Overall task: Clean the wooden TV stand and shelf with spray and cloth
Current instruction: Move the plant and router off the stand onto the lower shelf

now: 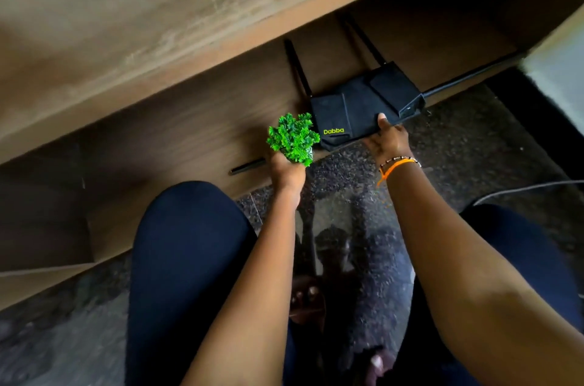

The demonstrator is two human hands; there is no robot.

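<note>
The wooden TV stand's top (126, 22) fills the upper left, with its low shelf (189, 133) open beneath it. A black router (357, 107) with upright antennas sits at the shelf's front edge. My right hand (387, 139) grips the router's front right corner, thumb on top. Just left of the router, my left hand (286, 169) holds a small bright green artificial plant (292, 136) over the shelf's front edge. No spray bottle or cloth is visible.
A thin dark pen-like stick (246, 167) lies on the shelf left of my left hand. A black cable (467, 79) runs right from the router. Another cable (521, 188) crosses the dark speckled floor (458, 145). My knees (189, 243) are close to the stand.
</note>
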